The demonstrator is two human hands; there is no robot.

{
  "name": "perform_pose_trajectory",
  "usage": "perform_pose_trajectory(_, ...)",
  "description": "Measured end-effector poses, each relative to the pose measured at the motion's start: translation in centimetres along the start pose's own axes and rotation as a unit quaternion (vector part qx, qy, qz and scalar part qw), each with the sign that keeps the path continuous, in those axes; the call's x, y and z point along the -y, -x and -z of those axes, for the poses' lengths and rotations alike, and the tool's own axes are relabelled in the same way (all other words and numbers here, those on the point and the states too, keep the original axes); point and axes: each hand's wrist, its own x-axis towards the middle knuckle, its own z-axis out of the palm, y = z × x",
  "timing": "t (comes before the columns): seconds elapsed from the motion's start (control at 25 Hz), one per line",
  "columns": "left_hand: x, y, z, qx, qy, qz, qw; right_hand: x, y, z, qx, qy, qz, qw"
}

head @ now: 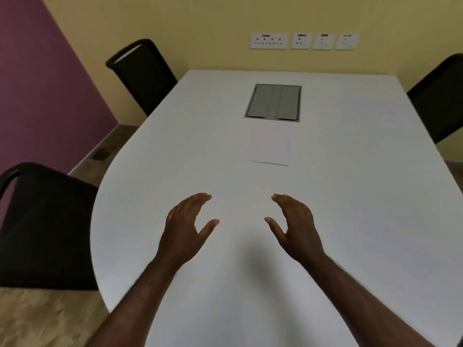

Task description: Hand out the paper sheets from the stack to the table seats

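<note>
Both hands hover over the white table (155, 186) in the lower middle of the frame, palms turned toward each other with a gap between them. Left hand (186, 225) has its fingers loosely curved and its thumb spread away, gripping nothing. Right hand (295, 227) mirrors it, fingers slightly bent, thumb apart, also empty. Whether either hand touches the tabletop cannot be told.

Above the hands, at the centre of the frame, the stack (270, 146) of white paper lies flat on the table, well apart from both hands, its near edge marked by a thin shadow line. Just above it, a grey hatch (273, 102) is set into the tabletop. At the right of the frame, a single faint sheet (368, 107) seems to lie flat near the table's right edge, by the black chair (441, 96) there; its outline is hard to make out against the white surface.

Two more black chairs stand at the left: one at the upper left (142, 73), one at the lower left (47, 226). White sockets (304, 41) line the yellow wall at the top.
</note>
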Motion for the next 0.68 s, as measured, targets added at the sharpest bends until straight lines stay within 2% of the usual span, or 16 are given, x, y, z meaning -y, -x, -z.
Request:
perform_pose_trajectory(0.4, 7.8, -21.4, -8.1, 0.083, 0.047, -0.075, 0.993, -8.6, -13.6, -4.8, -0.047, 0.091, -0.122, 0.987)
perform_pose_trajectory(0.68, 11.3, -33.3, -19.7, 0.133, 0.028, -0.088, 0.987, -19.1, -22.2, -11.4, -0.001, 0.104, -0.173, 0.979)
